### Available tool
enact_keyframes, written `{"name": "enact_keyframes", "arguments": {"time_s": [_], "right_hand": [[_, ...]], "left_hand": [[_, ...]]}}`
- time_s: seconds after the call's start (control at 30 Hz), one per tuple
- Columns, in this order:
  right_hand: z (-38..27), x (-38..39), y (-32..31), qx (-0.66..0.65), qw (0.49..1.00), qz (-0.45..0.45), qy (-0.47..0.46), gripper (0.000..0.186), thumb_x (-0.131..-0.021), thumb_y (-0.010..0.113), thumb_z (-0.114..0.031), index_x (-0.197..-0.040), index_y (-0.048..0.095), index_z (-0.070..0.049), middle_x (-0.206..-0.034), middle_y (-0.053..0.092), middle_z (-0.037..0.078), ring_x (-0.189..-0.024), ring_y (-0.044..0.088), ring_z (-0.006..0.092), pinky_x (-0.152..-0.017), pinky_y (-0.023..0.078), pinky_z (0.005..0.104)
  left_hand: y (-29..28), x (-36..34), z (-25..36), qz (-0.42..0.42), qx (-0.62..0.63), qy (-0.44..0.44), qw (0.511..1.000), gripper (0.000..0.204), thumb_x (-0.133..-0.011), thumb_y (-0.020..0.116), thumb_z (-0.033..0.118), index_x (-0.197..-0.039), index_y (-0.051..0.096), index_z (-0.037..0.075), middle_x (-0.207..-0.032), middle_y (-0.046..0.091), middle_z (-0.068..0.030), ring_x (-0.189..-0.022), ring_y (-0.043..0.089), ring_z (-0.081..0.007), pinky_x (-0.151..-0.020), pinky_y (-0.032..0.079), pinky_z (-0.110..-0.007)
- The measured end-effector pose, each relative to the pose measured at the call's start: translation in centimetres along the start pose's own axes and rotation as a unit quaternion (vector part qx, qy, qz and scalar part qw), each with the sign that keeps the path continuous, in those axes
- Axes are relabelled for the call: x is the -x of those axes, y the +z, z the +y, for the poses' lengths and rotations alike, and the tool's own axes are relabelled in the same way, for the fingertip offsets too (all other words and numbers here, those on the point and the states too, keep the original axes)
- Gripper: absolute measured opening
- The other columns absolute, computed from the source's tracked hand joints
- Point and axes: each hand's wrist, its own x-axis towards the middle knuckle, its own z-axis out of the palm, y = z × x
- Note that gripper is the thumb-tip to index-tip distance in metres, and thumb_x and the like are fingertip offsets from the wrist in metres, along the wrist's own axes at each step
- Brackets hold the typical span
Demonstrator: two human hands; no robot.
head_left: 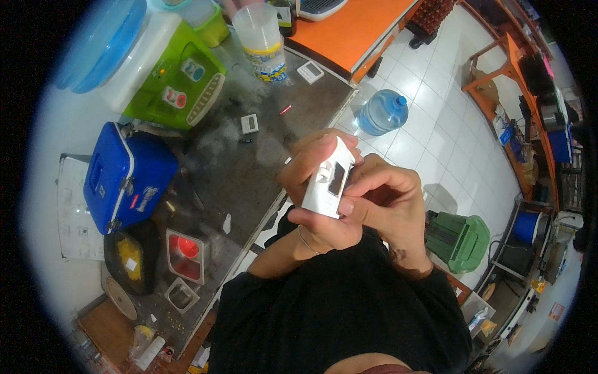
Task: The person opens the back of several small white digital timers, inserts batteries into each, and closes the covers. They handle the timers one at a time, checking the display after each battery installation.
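A small white plastic device (pixel 320 198) with a dark rectangular opening is held up in front of my chest. My left hand (pixel 331 233) is closed round it, with the thumb at its lower end and fingers behind its upper end. The fingers of my right hand (pixel 398 198) are pinched at the device's right edge, beside the dark opening; whether they hold a smaller part is hidden. On the dark tabletop lie a white digital timer (pixel 249 123), a small black piece (pixel 245 141) and a small red stick-like piece (pixel 285 110).
A second white timer (pixel 310 72) lies near a clear plastic cup (pixel 256 28). Left on the table (pixel 212 153) stand a green-and-white appliance (pixel 177 78), a blue cooler box (pixel 129 177) and metal pans (pixel 184 257). A blue water bottle (pixel 382 113) and a green bin (pixel 460 242) stand on the floor.
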Motion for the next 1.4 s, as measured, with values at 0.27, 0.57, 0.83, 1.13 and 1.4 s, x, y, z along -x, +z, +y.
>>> {"name": "enact_keyframes", "arguments": {"time_s": [0.27,0.57,0.83,1.13,1.4], "right_hand": [[1.5,1.1,-0.6,-0.142,0.988,0.051,0.03,0.024,-0.089,0.066,-0.011,-0.108,0.061,0.003,-0.1,0.065,0.011,-0.089,0.063,0.0133,-0.077,0.052,0.0258],[1.8,1.2,-1.8,-0.244,0.963,0.051,0.103,0.046,-0.1,0.047,-0.031,-0.123,0.049,0.009,-0.106,0.062,0.015,-0.084,0.062,0.0204,-0.074,0.053,0.0315],[0.1,0.4,-1.0,-0.167,0.982,0.047,0.069,0.054,-0.1,0.044,-0.041,-0.128,0.046,0.005,-0.103,0.062,0.01,-0.087,0.06,0.0121,-0.077,0.05,0.0274],[0.4,-0.4,-0.8,-0.115,0.991,0.064,0.018,0.038,-0.101,0.046,-0.022,-0.13,0.047,0.004,-0.11,0.062,0.013,-0.09,0.065,0.0175,-0.077,0.057,0.0309],[0.1,-0.3,-0.9,-0.04,0.997,0.06,-0.018,0.037,-0.1,0.048,-0.017,-0.13,0.049,0.005,-0.108,0.064,0.014,-0.089,0.065,0.017,-0.078,0.058,0.0315]], "left_hand": [[-0.6,-1.1,0.1,-0.055,-0.148,0.032,0.987,0.085,-0.084,0.066,0.045,-0.138,0.027,-0.007,-0.116,0.05,-0.0195,-0.094,0.054,-0.0208,-0.079,0.045,-0.031],[-0.9,-1.9,1.7,-0.098,-0.221,0.037,0.97,0.084,-0.066,0.088,0.031,-0.129,0.045,-0.005,-0.119,0.05,-0.0165,-0.11,0.052,-0.0269,-0.085,0.05,-0.034],[-1.4,-1.4,0.8,-0.119,-0.224,-0.021,0.967,0.082,-0.073,0.084,0.032,-0.133,0.039,-0.004,-0.118,0.048,-0.0157,-0.109,0.049,-0.027,-0.092,0.042,-0.039],[-1.2,-1.1,0.3,-0.119,0.159,-0.156,0.968,0.054,-0.093,0.047,0.015,-0.138,0.027,-0.007,-0.142,0.033,-0.0315,-0.132,0.04,-0.0342,-0.108,0.037,-0.042],[-0.9,-1.2,0.6,-0.087,0.151,-0.213,0.961,0.048,-0.09,0.044,0.005,-0.135,0.031,-0.005,-0.135,0.043,-0.0331,-0.126,0.047,-0.0387,-0.106,0.039,-0.046]]}}
